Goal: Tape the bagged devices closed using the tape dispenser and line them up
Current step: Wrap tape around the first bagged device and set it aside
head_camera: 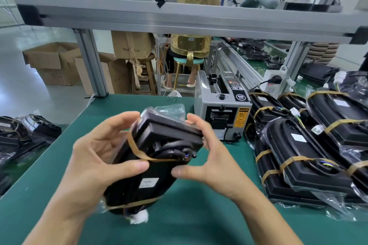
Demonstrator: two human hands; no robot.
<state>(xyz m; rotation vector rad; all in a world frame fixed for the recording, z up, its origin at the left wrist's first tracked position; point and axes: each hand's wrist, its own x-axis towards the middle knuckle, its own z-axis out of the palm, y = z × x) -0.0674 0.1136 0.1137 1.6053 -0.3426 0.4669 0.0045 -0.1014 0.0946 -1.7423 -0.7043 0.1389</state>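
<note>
- The left hand (95,151) curled around the bagged device (157,151), thumb on front, to keep it tilted above the table (199,225).
- The right hand (207,157) pinched its far end, probably folding the bag flap for taping.
- The tape dispenser (222,111) stood just beyond the right fingers.

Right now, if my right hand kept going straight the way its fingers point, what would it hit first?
Probably the bagged device itself: the right hand points left, fingers already touching its far end. Beyond it lies the left hand; depth is uncertain.
</note>
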